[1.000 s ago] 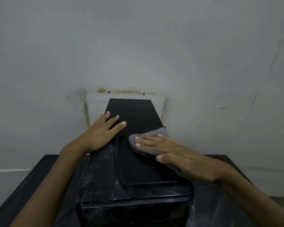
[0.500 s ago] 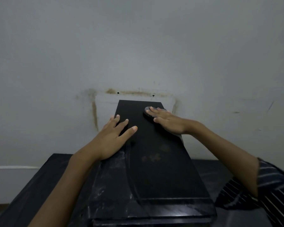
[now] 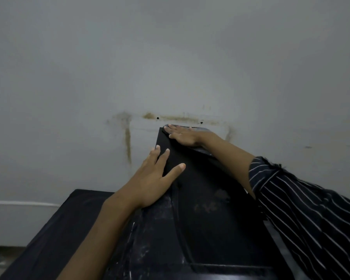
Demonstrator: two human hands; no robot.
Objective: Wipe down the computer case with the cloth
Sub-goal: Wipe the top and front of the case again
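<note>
A black computer case [image 3: 206, 215] lies on its side on a black-covered table, its long top panel running away from me toward the wall. My left hand [image 3: 152, 178] rests flat on the case's left edge, fingers straight. My right hand [image 3: 185, 135] is stretched to the far end of the case and presses flat on the grey cloth [image 3: 200, 129]. The cloth is almost wholly hidden under that hand; only a thin grey rim shows at the far edge.
A grey wall [image 3: 170, 57] with brown stain marks stands right behind the case's far end. The black-covered table [image 3: 55, 235] extends to the left of the case. My striped sleeve [image 3: 303, 209] crosses the case's right side.
My right hand has slid the cloth from the middle of the case's top away from me to its far end, then leftward along that edge. The left hand has stayed on the left edge.
</note>
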